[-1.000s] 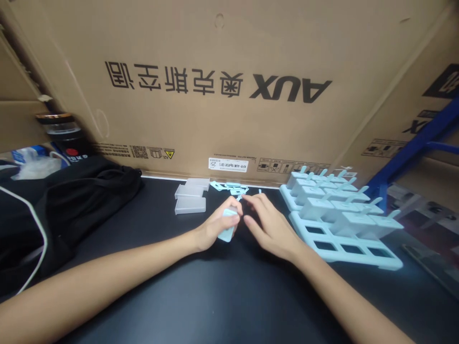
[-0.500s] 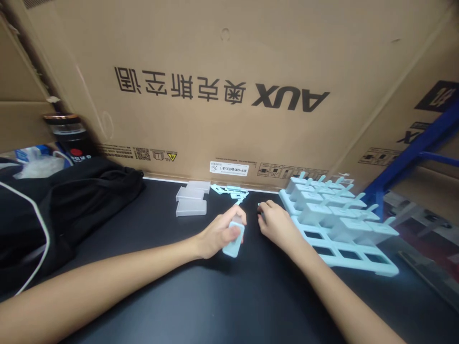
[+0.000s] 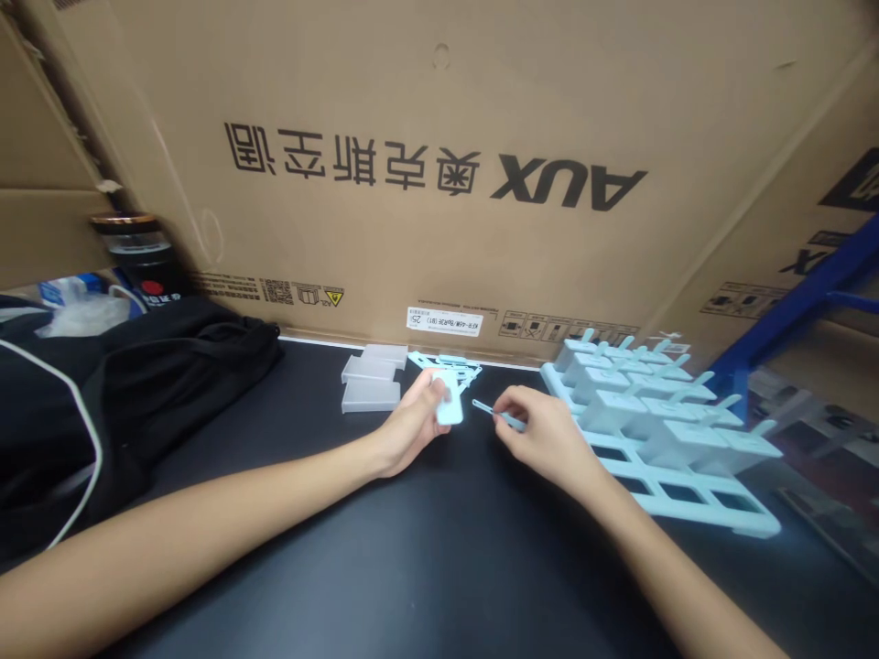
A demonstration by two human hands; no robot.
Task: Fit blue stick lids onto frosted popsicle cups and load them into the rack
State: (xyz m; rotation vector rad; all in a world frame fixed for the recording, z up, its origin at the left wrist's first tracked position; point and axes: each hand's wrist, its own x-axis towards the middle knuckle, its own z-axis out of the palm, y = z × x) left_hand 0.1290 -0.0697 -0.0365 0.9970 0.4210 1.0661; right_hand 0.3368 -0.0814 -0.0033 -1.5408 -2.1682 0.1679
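Note:
My left hand (image 3: 412, 426) is closed round a popsicle mold (image 3: 450, 403), its pale blue lid side turned toward me and slightly blurred. Opposite it, my right hand (image 3: 539, 426) pinches a light blue popsicle stick (image 3: 482, 406), whose slotted end points left at the mold without touching it. More blue sticks (image 3: 446, 362) lie in a loose pile behind my left hand. Left of the pile rest several frosted mold cups (image 3: 371, 395). On the right stands a light blue rack (image 3: 663, 505), with filled slots at the back and open slots in front.
A large cardboard box (image 3: 357, 238) walls off the back of the black table (image 3: 343, 567). Black cloth (image 3: 206, 384) with a white cable (image 3: 86, 421) across it lies at the left, near a dark bottle (image 3: 147, 261). A blue metal frame (image 3: 797, 293) rises at the right.
My left hand has raised and turned the mold, moving it away from me. The stick in my right hand, mostly hidden before, now shows and points left. The view has shifted slightly.

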